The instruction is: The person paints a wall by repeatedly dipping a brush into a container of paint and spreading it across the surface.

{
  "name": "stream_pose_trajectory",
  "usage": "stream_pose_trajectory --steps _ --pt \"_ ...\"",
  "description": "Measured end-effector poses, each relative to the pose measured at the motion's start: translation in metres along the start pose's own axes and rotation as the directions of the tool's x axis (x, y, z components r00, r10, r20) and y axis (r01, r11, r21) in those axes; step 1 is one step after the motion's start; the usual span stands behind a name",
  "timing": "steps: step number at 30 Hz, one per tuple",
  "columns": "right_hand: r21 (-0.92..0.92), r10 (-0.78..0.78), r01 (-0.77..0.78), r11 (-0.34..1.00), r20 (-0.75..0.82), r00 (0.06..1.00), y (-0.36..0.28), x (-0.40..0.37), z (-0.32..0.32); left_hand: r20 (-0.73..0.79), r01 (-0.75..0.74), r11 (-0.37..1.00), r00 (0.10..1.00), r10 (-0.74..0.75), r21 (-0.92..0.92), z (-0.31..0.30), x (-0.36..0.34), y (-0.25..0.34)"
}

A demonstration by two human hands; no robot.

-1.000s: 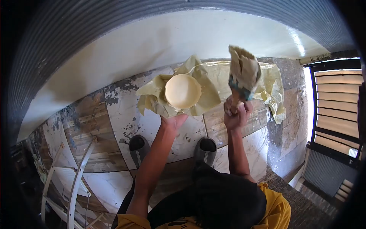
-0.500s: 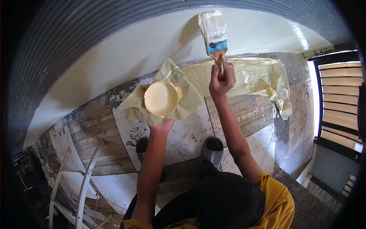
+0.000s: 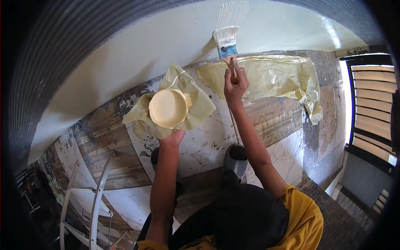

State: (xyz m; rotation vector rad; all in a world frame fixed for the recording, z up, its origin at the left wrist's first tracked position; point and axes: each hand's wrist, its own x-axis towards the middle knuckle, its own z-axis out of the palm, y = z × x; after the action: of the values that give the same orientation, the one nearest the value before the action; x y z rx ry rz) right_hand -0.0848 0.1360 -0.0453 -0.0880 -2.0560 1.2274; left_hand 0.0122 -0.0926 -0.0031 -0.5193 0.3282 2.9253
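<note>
My right hand (image 3: 236, 85) is closed round the handle of a wide paintbrush (image 3: 227, 45), whose pale bristles press against the white wall (image 3: 283, 31). A streaked stripe of cream paint (image 3: 232, 13) runs on the wall above the bristles. From below, my left hand (image 3: 172, 138) supports a round container of cream paint (image 3: 168, 108). A crumpled yellowish sheet (image 3: 196, 100) surrounds the container, and most of my left fingers are hidden beneath it.
Another yellowish sheet (image 3: 271, 77) lies along the foot of the wall. A metal ladder (image 3: 96, 200) stands at the lower left. On the right is a slatted window or gate (image 3: 373, 108). The tiled floor (image 3: 204, 146) is spattered.
The brush in my right hand has moved down and slightly left along the wall, leaving a streaked stripe above it. My left hand and the container have shifted slightly left.
</note>
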Motion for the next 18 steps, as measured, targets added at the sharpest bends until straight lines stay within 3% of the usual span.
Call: stream_pose_trajectory --steps 5,9,12,14,18 --pt "-0.057 0.091 -0.088 0.994 0.055 0.994 0.015 -0.018 0.001 0.053 0.017 1.000 0.998 -0.017 0.000 0.005 -0.001 -0.001" --pt "-0.080 0.073 -0.069 0.994 0.058 0.996 0.019 -0.027 -0.006 0.052 0.020 1.000 0.998 -0.021 0.017 0.008 -0.003 -0.005" --pt "-0.121 0.138 -0.126 0.985 0.100 0.985 0.011 -0.035 -0.019 0.082 0.058 0.995 0.995 -0.051 -0.086 0.006 -0.003 -0.004" --pt "-0.157 0.217 -0.204 0.966 0.070 0.974 -0.001 -0.042 -0.035 0.075 0.029 0.999 0.997 -0.027 -0.026 0.010 -0.005 -0.005" --pt "-0.046 0.189 -0.188 0.981 0.022 0.982 -0.036 -0.039 -0.060 0.100 0.002 1.000 0.995 -0.003 0.009 0.013 -0.010 -0.004"
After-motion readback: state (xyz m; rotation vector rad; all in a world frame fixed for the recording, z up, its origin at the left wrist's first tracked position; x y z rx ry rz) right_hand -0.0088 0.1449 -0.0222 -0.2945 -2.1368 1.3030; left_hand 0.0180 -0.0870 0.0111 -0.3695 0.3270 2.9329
